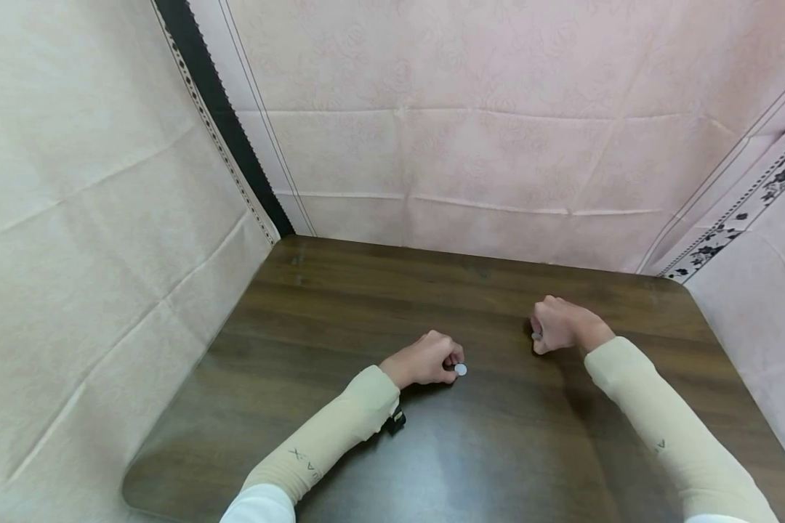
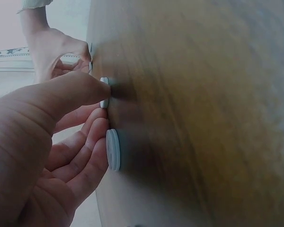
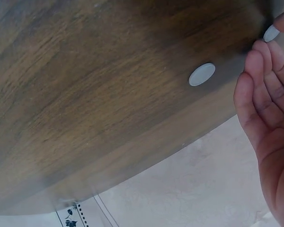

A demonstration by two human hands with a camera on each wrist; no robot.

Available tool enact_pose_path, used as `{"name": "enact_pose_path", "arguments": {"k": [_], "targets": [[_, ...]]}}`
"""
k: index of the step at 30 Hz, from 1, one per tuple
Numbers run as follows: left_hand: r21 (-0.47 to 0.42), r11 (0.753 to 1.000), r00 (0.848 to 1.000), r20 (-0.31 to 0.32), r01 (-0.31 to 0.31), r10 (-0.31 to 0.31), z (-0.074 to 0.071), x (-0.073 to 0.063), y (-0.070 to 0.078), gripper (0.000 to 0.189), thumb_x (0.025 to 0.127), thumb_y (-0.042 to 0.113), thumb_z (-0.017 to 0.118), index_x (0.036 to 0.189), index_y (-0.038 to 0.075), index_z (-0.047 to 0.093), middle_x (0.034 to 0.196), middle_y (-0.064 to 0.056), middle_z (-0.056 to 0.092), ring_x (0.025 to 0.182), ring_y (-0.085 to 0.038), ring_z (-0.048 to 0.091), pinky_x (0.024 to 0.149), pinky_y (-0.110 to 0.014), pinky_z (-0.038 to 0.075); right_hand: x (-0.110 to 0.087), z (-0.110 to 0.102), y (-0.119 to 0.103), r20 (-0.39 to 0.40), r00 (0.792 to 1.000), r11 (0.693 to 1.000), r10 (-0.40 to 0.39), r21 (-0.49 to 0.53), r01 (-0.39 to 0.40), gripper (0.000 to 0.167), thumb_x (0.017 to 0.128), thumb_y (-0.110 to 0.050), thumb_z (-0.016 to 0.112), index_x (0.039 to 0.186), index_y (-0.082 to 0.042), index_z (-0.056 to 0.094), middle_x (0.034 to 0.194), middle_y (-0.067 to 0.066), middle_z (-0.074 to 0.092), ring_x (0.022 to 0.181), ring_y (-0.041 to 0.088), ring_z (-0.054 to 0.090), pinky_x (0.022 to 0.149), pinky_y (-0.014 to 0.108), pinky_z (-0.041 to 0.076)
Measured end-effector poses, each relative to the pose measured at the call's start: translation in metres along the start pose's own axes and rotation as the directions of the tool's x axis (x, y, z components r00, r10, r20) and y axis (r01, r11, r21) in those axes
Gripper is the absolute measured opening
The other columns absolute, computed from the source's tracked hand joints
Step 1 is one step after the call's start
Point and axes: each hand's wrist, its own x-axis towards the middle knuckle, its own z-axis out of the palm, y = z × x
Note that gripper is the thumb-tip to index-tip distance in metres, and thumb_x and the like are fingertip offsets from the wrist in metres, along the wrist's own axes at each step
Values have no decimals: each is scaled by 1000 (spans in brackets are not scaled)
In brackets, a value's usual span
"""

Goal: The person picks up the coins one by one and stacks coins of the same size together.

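My left hand [image 1: 425,357] is low over the middle of the table, thumb and forefinger pinching a small white disc [image 1: 461,370]. In the left wrist view, a second thick white disc [image 2: 113,150] is at the tips of its other curled fingers; whether it is one disc or two stacked, I cannot tell. Farther right and back, my right hand [image 1: 562,324] pinches another white disc [image 1: 536,335] at the tabletop. Below that hand's curled fingers, the right wrist view has a flat white disc [image 3: 201,74] lying on the wood, apart from them.
The dark brown wooden table [image 1: 340,290] has rounded corners. Pale patterned cloth [image 1: 497,160] hangs behind it and at both sides. A small black object [image 1: 395,420] sits at the left wrist, under the cream sleeve [image 1: 340,428].
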Motion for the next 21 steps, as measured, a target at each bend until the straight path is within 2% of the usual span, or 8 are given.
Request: {"name": "enact_pose_path", "arguments": {"k": [4,8,11,21], "targets": [[-7,1000,1000,4,1,-1,1,1,-1,11,95,16,78,105,11,78,101,2,76,90,-3,65,80,-11,52,-3,2,-4,3,1000,1000,-17,24,17,36,79,-12,74,59,-22,47,55,-10,34,51,7,27,52,26,26],[-8,1000,1000,3,-1,1,2,1,-1,11,95,16,78,105,12,78,100,3,76,90,-3,65,80,-11,52,-6,3,-11,-1,998,998,-67,15,67,38,78,-10,72,57,-24,43,54,-12,30,51,6,22,51,25,23],[-9,1000,1000,4,0,0,2,1,-2,12,95,16,78,106,12,77,101,3,76,90,-2,65,80,-11,52,-7,3,-18,-18,994,994,-109,-4,109,34,77,-10,71,58,-24,47,54,-13,34,50,4,26,51,23,26],[-7,1000,1000,1,7,-7,1,1,-1,13,95,17,79,106,11,77,101,2,76,89,-2,64,80,-12,52,-8,9,-54,-55,980,981,-192,-16,191,35,75,-7,71,58,-23,45,53,-16,31,49,1,23,50,22,23]]}}
